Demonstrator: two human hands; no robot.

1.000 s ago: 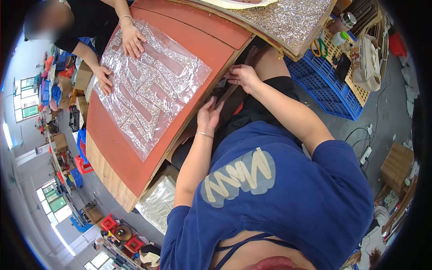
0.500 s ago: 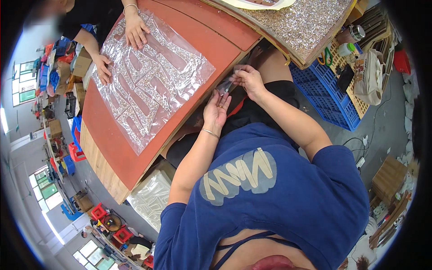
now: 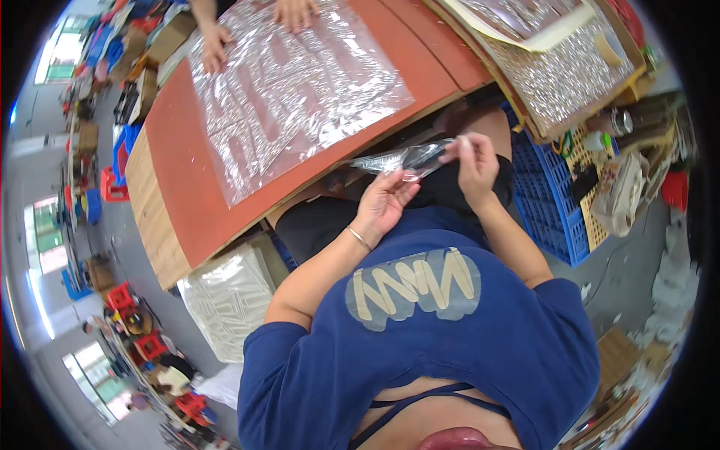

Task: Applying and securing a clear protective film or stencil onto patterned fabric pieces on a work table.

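Note:
A crumpled piece of clear plastic film (image 3: 390,160) stretches between my two hands, above my lap and beside the table's near edge. My left hand (image 3: 384,201), palm up with curled fingers, grips its lower edge. On the other side my right hand (image 3: 475,166) pinches the film's right end between thumb and fingers. On the red-topped table (image 3: 174,161) lies a large clear plastic sheet (image 3: 307,105) with glittering silver cut-out shapes under or on it. A co-worker's hands rest on that sheet, one hand (image 3: 215,49) at its left edge and the other hand (image 3: 295,12) at the far side.
A glittery board (image 3: 559,90) with cream strips stands at the right, over a blue plastic crate (image 3: 551,202). Green-handled scissors (image 3: 564,142) and a cloth bag (image 3: 621,195) lie near the crate. White moulded sheets (image 3: 229,300) sit below the table's left corner.
My hands were close together at the table edge; my right hand has moved away to the right. More of the film now shows, spread between them. The whole view has shifted.

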